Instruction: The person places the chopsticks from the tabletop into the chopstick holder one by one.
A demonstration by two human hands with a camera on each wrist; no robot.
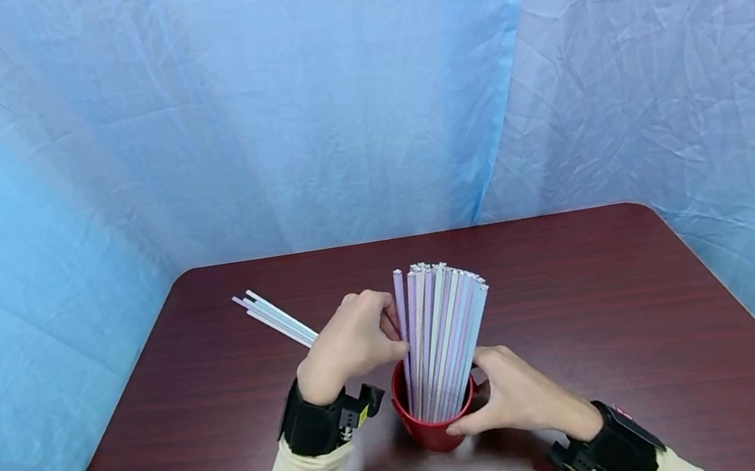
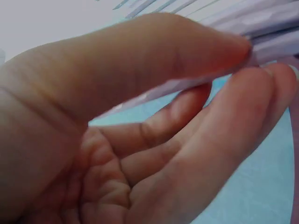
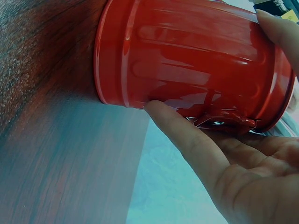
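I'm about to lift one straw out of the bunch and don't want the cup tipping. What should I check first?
1. Right hand steadies the cup: ok, fingers curl round its side.
2. Cup stands upright on the table: ok.
3. Left hand pinches a straw: ok, thumb and fingertip clamp it.
4. Only one straw pinched: cannot tell.
5. Other straws stand in the cup: ok, leaning slightly right.
6. Loose straws on the table lie apart from the cup: ok, behind the left hand.
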